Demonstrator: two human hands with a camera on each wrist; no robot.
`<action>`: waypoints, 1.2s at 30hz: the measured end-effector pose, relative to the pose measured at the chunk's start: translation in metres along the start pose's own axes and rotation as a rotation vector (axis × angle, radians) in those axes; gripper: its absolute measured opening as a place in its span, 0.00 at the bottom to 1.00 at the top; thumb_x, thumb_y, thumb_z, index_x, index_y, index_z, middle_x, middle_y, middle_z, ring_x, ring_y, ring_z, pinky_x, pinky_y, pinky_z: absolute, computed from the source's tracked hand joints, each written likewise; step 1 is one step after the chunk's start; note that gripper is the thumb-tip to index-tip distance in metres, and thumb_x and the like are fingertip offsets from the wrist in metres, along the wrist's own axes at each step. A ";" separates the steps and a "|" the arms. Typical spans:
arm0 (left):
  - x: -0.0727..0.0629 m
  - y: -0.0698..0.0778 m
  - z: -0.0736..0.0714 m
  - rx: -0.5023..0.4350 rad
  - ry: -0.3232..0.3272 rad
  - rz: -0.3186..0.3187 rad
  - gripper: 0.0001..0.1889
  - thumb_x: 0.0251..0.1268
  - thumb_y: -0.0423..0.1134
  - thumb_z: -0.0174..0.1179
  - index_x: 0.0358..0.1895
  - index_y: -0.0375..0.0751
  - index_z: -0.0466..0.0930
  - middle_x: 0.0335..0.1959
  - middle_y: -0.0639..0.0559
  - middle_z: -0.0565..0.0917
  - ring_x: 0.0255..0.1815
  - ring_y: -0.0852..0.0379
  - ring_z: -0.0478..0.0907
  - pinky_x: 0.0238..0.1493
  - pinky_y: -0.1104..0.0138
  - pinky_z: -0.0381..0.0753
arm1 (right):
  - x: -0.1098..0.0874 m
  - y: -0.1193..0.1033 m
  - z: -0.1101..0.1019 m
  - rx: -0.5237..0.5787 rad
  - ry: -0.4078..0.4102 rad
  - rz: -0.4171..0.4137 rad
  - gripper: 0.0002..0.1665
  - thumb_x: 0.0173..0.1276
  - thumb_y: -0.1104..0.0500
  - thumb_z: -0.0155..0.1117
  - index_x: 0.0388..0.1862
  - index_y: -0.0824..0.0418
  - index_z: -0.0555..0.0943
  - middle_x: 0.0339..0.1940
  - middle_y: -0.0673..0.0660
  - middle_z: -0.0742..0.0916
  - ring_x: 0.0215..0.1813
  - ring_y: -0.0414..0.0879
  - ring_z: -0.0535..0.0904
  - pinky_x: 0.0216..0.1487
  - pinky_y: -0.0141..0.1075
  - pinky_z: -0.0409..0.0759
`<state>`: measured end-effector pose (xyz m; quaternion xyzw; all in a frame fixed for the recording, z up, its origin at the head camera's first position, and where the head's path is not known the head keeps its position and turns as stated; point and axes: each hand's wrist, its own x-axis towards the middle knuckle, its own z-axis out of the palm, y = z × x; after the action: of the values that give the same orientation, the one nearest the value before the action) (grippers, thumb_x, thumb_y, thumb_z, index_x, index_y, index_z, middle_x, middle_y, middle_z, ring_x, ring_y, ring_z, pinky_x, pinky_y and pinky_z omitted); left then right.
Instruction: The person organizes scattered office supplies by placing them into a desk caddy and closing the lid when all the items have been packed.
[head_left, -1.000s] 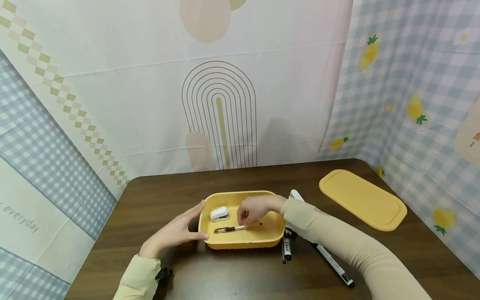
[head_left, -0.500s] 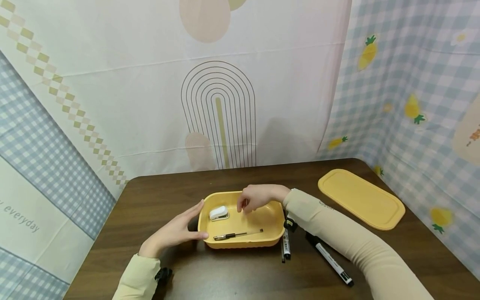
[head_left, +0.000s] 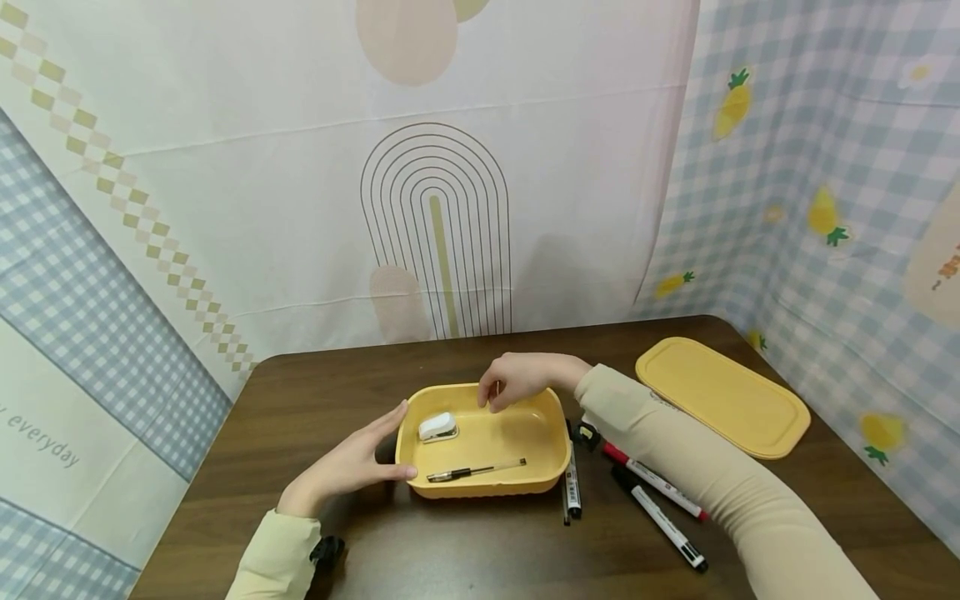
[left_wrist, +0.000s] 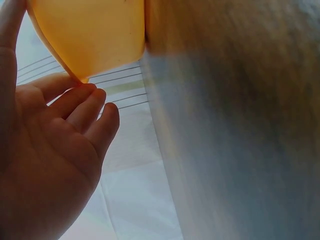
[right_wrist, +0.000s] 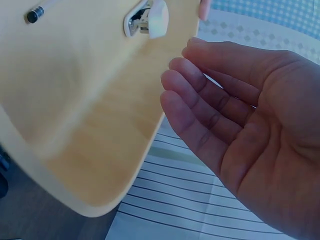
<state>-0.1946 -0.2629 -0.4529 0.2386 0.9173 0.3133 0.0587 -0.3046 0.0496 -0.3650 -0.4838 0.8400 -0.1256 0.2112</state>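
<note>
A yellow plastic box stands on the table without its lid. Inside it lie a small white stapler at the left and a clear pen with a black grip along the front. My left hand holds the box's left end, thumb at the front corner and fingers at the back one. Above the back rim hovers my right hand, its fingers loosely bent with nothing between them. In the right wrist view the stapler and the pen's end sit apart from the fingers.
The yellow lid lies flat at the back right. Beside the box's right end is a black-and-white marker next to a thin dark pen. Farther right, a red-capped marker and a black-capped marker lie under or near the right forearm.
My right hand has let go of the pen, leaving it at the box's front, and has risen back toward the far rim. The left hand has stayed put.
</note>
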 end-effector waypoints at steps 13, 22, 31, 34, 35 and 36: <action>0.001 0.001 0.000 0.000 0.000 0.008 0.55 0.58 0.64 0.69 0.81 0.41 0.51 0.81 0.42 0.53 0.79 0.42 0.54 0.73 0.44 0.58 | -0.012 0.012 -0.015 0.006 0.043 0.030 0.13 0.71 0.61 0.66 0.53 0.62 0.87 0.45 0.50 0.88 0.45 0.38 0.80 0.48 0.33 0.79; 0.001 0.001 -0.001 -0.007 0.001 -0.006 0.56 0.56 0.65 0.70 0.82 0.43 0.50 0.81 0.43 0.53 0.79 0.43 0.53 0.73 0.44 0.58 | -0.027 0.026 -0.027 0.046 0.098 0.075 0.12 0.72 0.60 0.65 0.52 0.60 0.86 0.43 0.48 0.88 0.44 0.38 0.82 0.47 0.35 0.81; 0.000 0.002 0.001 -0.019 -0.005 -0.016 0.56 0.57 0.64 0.69 0.82 0.43 0.50 0.82 0.44 0.52 0.79 0.42 0.53 0.73 0.43 0.58 | -0.041 0.035 -0.037 0.084 0.151 0.108 0.12 0.72 0.60 0.66 0.52 0.59 0.86 0.44 0.50 0.88 0.43 0.40 0.83 0.46 0.35 0.82; 0.000 0.002 0.001 -0.016 -0.004 -0.017 0.56 0.57 0.64 0.70 0.82 0.43 0.50 0.82 0.44 0.52 0.79 0.43 0.52 0.73 0.43 0.57 | -0.045 0.040 -0.039 0.088 0.168 0.109 0.12 0.71 0.61 0.66 0.51 0.60 0.86 0.44 0.50 0.88 0.43 0.41 0.83 0.47 0.37 0.82; 0.000 0.002 0.001 -0.016 -0.002 -0.017 0.56 0.57 0.63 0.70 0.82 0.43 0.50 0.82 0.44 0.52 0.79 0.43 0.52 0.73 0.43 0.57 | -0.047 0.042 -0.039 0.089 0.174 0.113 0.12 0.71 0.61 0.66 0.51 0.60 0.86 0.45 0.50 0.88 0.44 0.41 0.83 0.47 0.37 0.82; 0.000 0.002 0.001 -0.017 -0.001 -0.017 0.56 0.57 0.63 0.71 0.82 0.43 0.50 0.82 0.44 0.52 0.79 0.43 0.52 0.73 0.44 0.57 | -0.048 0.043 -0.040 0.087 0.179 0.114 0.12 0.71 0.61 0.66 0.51 0.60 0.86 0.45 0.51 0.88 0.45 0.41 0.83 0.48 0.38 0.82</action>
<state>-0.1931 -0.2614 -0.4522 0.2304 0.9166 0.3204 0.0639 -0.3352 0.1135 -0.3366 -0.4123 0.8754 -0.1924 0.1630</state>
